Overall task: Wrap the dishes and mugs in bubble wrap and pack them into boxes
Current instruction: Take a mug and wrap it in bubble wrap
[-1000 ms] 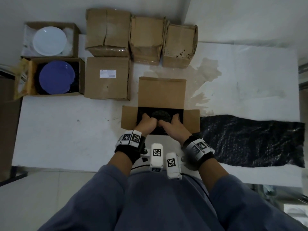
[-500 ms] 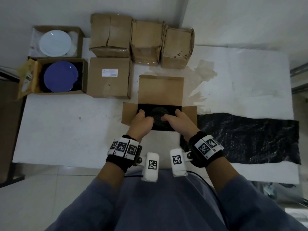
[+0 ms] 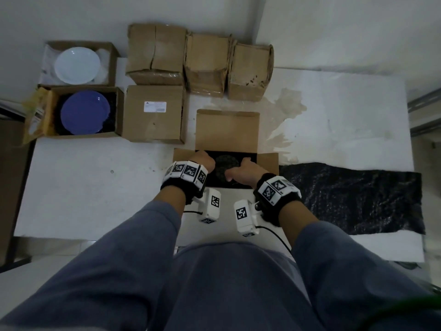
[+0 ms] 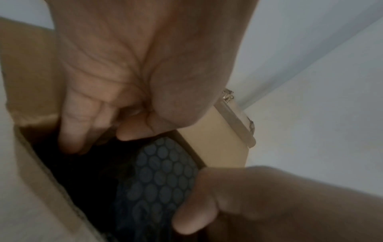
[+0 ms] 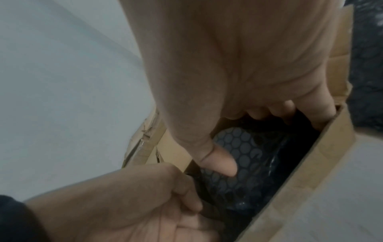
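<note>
Your left hand (image 3: 202, 161) sits at the left side of the open box (image 3: 226, 132) in the middle of the frame, its fingers (image 4: 70, 131) curled down into the dark gap between the box wall and the wrapped dish (image 3: 225, 163); whether they actually grasp the wrap, the pictures do not settle. Your right hand (image 3: 241, 173) is at the right side of the same box, thumb (image 5: 219, 162) pressed flat on the bubble wrap, the other fingers (image 5: 319, 104) reaching down by the right wall, loosely bent and not clamped on anything you can see. The dish lies inside the box, covered in black wrap with round bubbles.

Black-and-white square markers run round both wristbands (image 3: 185, 173) and on the two white camera blocks (image 3: 212, 204) below your wrists.

To the right of the box a black sheet of bubble wrap (image 3: 353, 199) lies spread on the white table (image 3: 95, 187). To the upper left stands a closed box (image 3: 155, 113) with a white printed label (image 3: 155, 106), too small to read. Further left, one open box holds a blue plate (image 3: 84, 112), and the one above it a white plate (image 3: 76, 65). Three worn closed boxes (image 3: 207, 65) line the top of the frame.
</note>
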Motion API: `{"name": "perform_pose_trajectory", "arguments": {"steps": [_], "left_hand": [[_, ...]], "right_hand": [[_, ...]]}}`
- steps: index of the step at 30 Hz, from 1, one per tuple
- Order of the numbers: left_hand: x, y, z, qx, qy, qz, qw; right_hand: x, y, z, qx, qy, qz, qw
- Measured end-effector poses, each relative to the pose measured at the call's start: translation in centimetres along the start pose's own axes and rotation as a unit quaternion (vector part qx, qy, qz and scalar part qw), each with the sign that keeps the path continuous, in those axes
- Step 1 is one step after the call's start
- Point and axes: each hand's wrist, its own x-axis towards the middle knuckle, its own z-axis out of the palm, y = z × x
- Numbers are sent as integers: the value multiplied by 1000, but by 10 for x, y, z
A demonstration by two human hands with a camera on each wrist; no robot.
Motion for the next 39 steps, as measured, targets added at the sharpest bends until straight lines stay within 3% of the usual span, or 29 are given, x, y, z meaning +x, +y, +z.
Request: {"name": "perform_pose_trajectory", "arguments": {"steps": [3, 6, 13, 16, 18, 21, 25, 29, 31, 39], "left_hand": [[0, -11, 1, -2, 6, 13, 1000], [-5, -34, 11, -70, 14, 34, 997], [-38, -62, 24, -137, 123, 189, 965], [-41, -50, 27, -113, 145, 247, 952], [-32, -40, 27, -29, 139, 274, 951], [-23, -37, 29, 114, 116, 251, 954], [-22, -43, 36, 197, 130, 220, 947], [-25, -41, 32, 193, 232, 275, 913], [-24, -37, 33, 240, 232, 306, 892], [-12, -41, 41, 229, 113, 221, 941]], "right_hand": [[-2, -5, -2, -49, 11, -2, 999], [-5, -6, -1, -71, 26, -21, 997], [-17, 19, 3, -94, 104, -103, 985], [-21, 20, 5, -134, 175, -176, 959], [-19, 18, 7, -166, 186, -205, 946], [-14, 16, 9, -217, 178, -201, 939], [-13, 17, 9, -231, 198, -211, 929], [-11, 18, 10, -247, 173, -203, 931], [-8, 15, 9, -250, 139, -184, 940], [4, 1, 5, -227, 66, -111, 965]]}}
